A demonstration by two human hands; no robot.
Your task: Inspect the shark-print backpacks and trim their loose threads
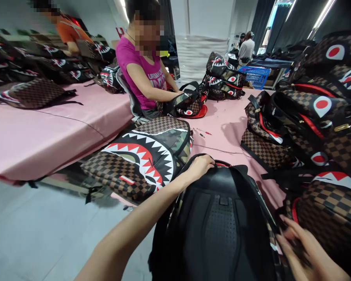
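Observation:
A black backpack [222, 234] stands before me with its padded back panel facing me. At its top edge, beside the carry handle, my left hand [203, 166] is closed on the rim, with the fingertips hidden behind it. My right hand [305, 244] is at the lower right side of the pack, fingers curled around its side edge and somewhat blurred. Whether a strap or zip lies between those fingers I cannot tell. To the left of my left hand, a checkered backpack [119, 171] with a red and white shark-mouth print lies flat.
Checkered backpacks [318, 105] are piled high on the right. Pens [203, 131] lie on the pink-covered table [222, 134]. Across from me a seated person [143, 78] handles another bag [187, 101]. A blue basket [255, 77] stands further back, and a second pink table [61, 132] is at left.

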